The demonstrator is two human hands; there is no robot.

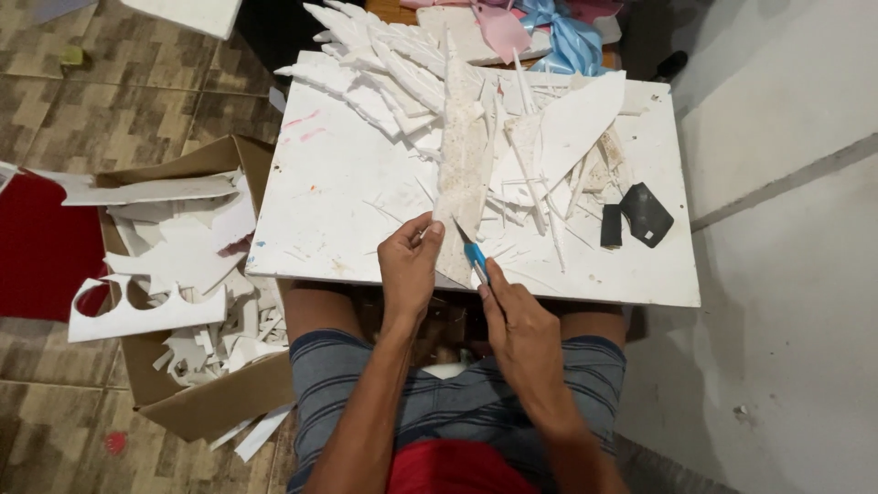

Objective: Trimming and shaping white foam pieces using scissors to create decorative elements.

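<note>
Tiled floor, white board (pixel 347 183) on lap — foam scraps, cardboard box (pixel 183 402) beside.

Long foam strip (pixel 464 155): white, narrow, tapering to a point at both ends, stained with brownish marks along its face. It lies flat, running lengthwise away from the person, its near end at the front edge of the white surface (pixel 347 192). Blue-handled craft knife (pixel 475 259): slim, angled, blade tip against the strip's right edge near the lower end.
</note>
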